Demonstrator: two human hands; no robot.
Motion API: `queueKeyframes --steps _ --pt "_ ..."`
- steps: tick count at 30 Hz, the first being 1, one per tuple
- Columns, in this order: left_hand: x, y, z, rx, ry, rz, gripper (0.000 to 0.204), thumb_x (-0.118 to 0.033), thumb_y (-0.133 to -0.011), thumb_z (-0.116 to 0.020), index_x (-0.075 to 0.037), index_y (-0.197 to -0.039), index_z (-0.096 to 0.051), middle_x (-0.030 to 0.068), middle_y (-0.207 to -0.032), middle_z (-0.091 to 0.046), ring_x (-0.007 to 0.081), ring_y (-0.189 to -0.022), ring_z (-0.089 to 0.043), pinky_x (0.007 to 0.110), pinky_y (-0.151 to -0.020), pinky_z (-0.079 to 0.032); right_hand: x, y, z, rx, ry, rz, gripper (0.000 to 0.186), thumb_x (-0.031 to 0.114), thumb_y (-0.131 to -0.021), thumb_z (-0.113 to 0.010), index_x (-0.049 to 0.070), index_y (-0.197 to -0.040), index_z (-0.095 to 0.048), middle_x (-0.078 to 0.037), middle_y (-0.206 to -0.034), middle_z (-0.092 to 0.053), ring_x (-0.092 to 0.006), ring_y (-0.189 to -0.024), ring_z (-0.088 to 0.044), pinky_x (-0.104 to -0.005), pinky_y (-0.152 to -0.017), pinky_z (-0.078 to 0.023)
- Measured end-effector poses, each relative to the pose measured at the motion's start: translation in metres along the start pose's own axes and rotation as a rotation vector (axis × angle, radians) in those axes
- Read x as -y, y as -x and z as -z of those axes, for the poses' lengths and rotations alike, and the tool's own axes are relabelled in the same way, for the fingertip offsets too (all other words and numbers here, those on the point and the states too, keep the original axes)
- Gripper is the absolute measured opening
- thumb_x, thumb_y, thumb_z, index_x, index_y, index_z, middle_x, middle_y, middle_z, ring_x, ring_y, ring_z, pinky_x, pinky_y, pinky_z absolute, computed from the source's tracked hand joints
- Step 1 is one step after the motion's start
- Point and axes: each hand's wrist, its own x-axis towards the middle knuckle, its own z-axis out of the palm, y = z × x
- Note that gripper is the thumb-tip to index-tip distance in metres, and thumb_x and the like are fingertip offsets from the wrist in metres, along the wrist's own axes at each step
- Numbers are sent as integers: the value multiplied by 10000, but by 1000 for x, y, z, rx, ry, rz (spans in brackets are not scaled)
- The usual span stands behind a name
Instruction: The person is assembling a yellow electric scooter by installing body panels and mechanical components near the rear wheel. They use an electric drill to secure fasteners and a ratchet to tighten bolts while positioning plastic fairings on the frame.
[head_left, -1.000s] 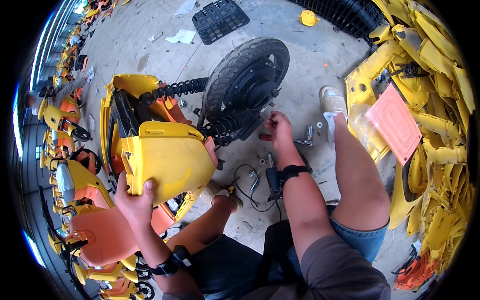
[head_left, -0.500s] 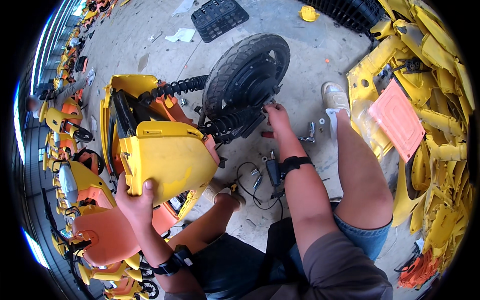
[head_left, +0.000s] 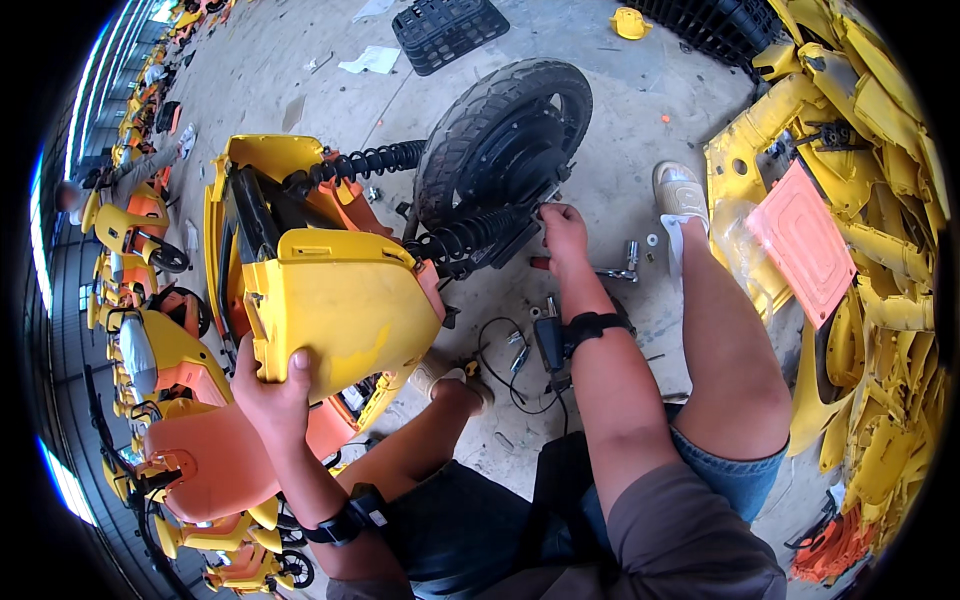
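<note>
The scooter's yellow body panel extends forward and right from the left hand, whose thumb and fingers clamp its near edge. The black wheel stands just beyond the right hand, the nearer one, its long outline slanting away rightward. Just left of that hand, the coil shock absorber points lengthwise toward the curled right fingers; whether they pinch anything, I cannot tell. Just behind them lies a ratchet wrench, lengthwise left to right.
</note>
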Motion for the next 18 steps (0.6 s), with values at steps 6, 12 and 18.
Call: queueKeyframes --steps 6,12,18 --pt "-2 0 0 -2 -16 3 685 -518 -792 -783 54 -1118 -593 83 -918 -669 135 -855 -610 295 -780 -503 -30 -24 4 -25 -62 156 252 231 -817 -715 61 -983 -632 1 -817 -586 -126 -723 -508 -315 -643 -431" --pt "-2 0 -1 -1 -6 -5 674 -514 -794 -783 52 -1107 -595 77 -917 -668 129 -848 -605 295 -783 -501 -47 -28 5 -165 -112 219 232 248 -864 -671 59 -981 -605 -7 -757 -563 -97 -570 -466 -272 -500 -381" --pt "-4 0 -4 12 -31 -44 575 -432 -848 -756 46 -1123 -594 76 -924 -669 126 -836 -596 286 -766 -494 -44 -21 34 11 -108 222 204 204 -882 -646 49 -1004 -594 -19 -752 -562 -103 -555 -474 -271 -522 -409"
